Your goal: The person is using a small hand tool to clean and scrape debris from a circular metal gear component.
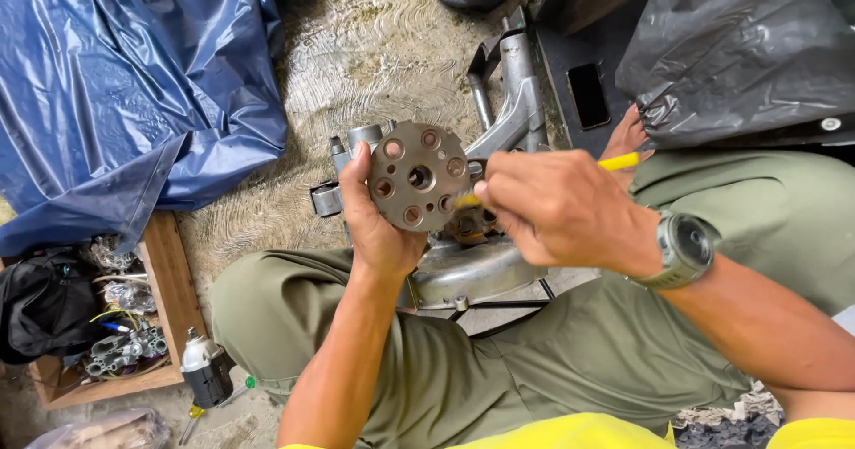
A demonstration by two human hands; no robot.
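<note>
While left hand (378, 226) grips metal disc (419, 177), blue tarp (125, 84) behind

Two hands, the left hand (378, 226) and the right hand (552, 208), one round metal disc (419, 177), one yellow-handled tool (614, 162), one wristwatch (686, 248), one blue tarp (125, 84), two black plastic bags (739, 48), one wooden tray (169, 280), one power tool (207, 373).

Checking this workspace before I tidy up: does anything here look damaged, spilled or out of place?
Nothing stands out. The left hand holds a round metal disc with holes upright; the right hand works a yellow-handled tool at its edge. No spill shows.
</note>
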